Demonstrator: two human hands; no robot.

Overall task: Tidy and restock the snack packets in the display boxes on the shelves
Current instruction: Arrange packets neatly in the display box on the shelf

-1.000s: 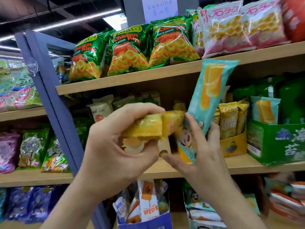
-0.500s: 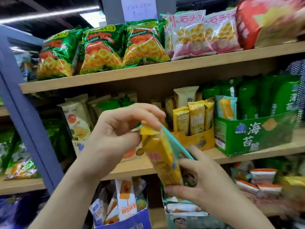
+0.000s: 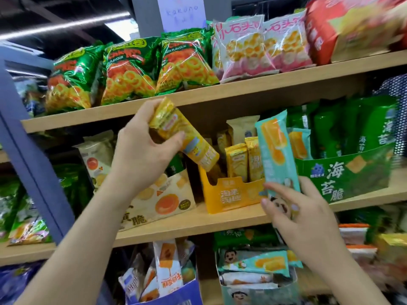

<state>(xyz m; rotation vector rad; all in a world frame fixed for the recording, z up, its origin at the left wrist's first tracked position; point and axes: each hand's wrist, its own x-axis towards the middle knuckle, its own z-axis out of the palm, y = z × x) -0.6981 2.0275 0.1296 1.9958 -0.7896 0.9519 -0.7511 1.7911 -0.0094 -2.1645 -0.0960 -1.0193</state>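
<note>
Two packets, a second ago held together in front of the chest, are now being held apart. The yellow packet (image 3: 184,137) is being gripped in the left hand (image 3: 141,155), fingers wrapped round its upper half, thumb across its face; it is being tilted with its lower end pointing down and right, just above the open left end of the yellow display box (image 3: 233,195) on the middle shelf (image 3: 198,227). Matching yellow packets (image 3: 237,162) are being kept upright at the right of that box, a gap being left beside them, so the held packet is probably being lined up for that gap. The teal packet (image 3: 278,155) is being pinched at its lower end by the right hand (image 3: 304,219) and held upright in front of the green box (image 3: 343,172). A teal box (image 3: 257,291) of like packets is being seen on the shelf below, likely its destination. Sorting by colour seems under way; neither packet is yet being released.
</note>
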